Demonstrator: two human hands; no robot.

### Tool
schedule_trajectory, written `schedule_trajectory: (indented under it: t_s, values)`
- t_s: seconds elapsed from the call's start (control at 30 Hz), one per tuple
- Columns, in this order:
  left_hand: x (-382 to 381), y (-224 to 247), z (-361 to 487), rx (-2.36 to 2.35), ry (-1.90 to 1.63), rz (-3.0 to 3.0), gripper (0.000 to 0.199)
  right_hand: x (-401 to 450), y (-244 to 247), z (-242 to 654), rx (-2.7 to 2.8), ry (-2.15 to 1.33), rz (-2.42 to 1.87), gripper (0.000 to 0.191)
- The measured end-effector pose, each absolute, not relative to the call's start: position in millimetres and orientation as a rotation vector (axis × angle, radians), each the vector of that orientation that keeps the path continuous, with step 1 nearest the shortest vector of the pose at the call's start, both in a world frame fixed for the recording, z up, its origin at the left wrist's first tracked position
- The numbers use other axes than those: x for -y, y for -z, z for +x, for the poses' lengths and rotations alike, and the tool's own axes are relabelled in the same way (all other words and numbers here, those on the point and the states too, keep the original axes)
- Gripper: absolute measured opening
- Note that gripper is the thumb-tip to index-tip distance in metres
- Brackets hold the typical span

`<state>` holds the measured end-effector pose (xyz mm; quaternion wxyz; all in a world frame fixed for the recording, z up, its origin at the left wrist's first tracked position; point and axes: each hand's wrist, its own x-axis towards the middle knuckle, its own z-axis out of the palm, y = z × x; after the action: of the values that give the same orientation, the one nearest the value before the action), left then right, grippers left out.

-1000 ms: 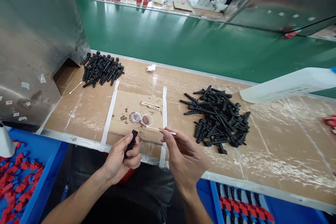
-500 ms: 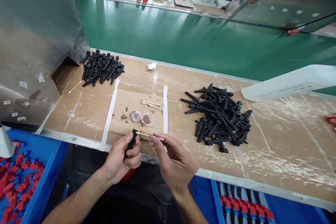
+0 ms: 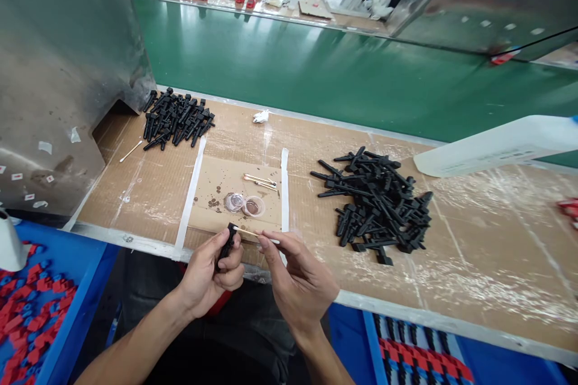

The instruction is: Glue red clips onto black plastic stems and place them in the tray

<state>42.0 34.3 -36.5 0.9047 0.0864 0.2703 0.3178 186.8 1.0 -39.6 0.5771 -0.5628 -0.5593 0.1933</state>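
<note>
In the head view, a small black piece (image 3: 228, 240) is near the front edge of the surface (image 3: 316, 216), in my left grip (image 3: 212, 267). My fingers are closed around it and its top end pokes out. My right grip (image 3: 300, 283) pinches a thin cotton swab (image 3: 248, 231) between thumb and finger, and its tip is at the top of the black piece. Just past my hands is a taped-down brown card (image 3: 217, 174) with dark spots. Two little round cups (image 3: 253, 206) and some used swabs (image 3: 261, 181) are on it. A big black pile (image 3: 377, 201) lies to the right, and a smaller pile (image 3: 178, 117) lies to the far left.
</note>
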Motion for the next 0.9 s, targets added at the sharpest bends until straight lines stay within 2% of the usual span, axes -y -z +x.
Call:
schedule_trajectory:
  t_s: [0.53,0.73,0.9]
  values:
    - [-33,37,41,-0.551,-0.663,0.177,0.031,1,32,187,1.458,-0.344,-1.297,0.040]
    - [-33,37,42,-0.547,-0.662,0.186,0.030,-1,29,186,1.488,-0.202,-1.318,0.040]
    - [-34,38,42,-0.525,-0.676,0.186,0.030,-3,28,184,1.501,-0.264,-1.301,0.041]
